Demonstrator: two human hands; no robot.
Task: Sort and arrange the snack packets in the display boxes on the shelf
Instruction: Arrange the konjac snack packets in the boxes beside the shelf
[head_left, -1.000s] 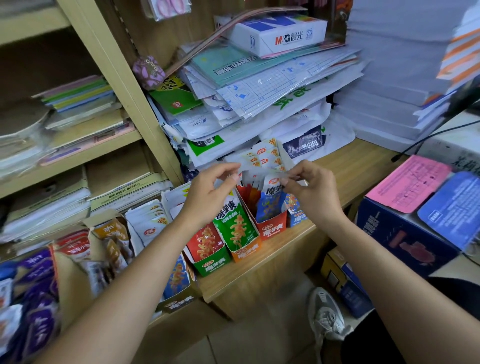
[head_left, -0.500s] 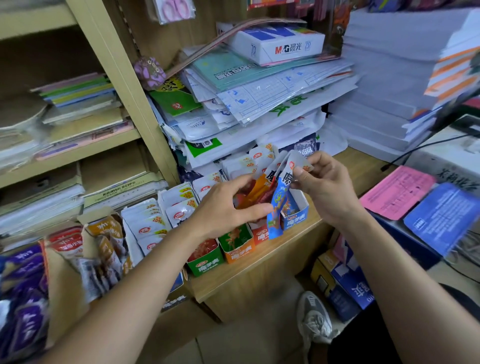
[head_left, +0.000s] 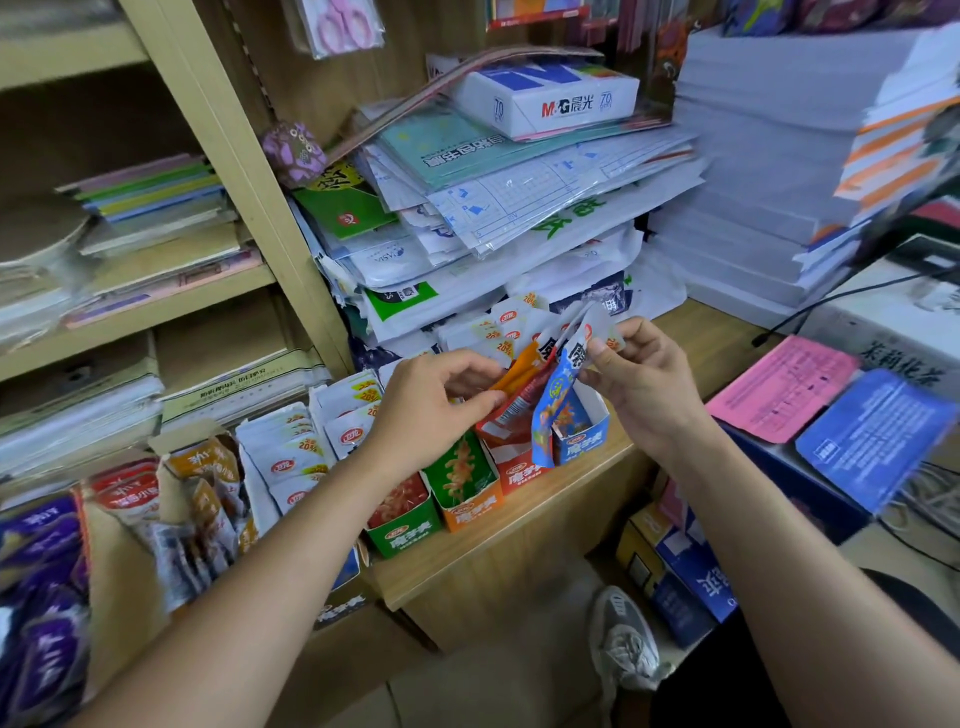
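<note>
The right hand (head_left: 644, 384) now pinches the top of a blue packet (head_left: 556, 410) it has drawn up out of the row, so the packet hangs tilted against the blue display box (head_left: 584, 441) on the shelf (head_left: 519, 525). The left hand (head_left: 431, 410) has dropped to grip the orange and red packets (head_left: 522, 379) above the red display box (head_left: 517, 467). This looks like mixed flavours being separated, with the blue packet probably bound for its matching box.

A small stationery shop: stacked paper reams (head_left: 753, 171), notebooks (head_left: 156, 192), snack display boxes (head_left: 470, 493).
</note>
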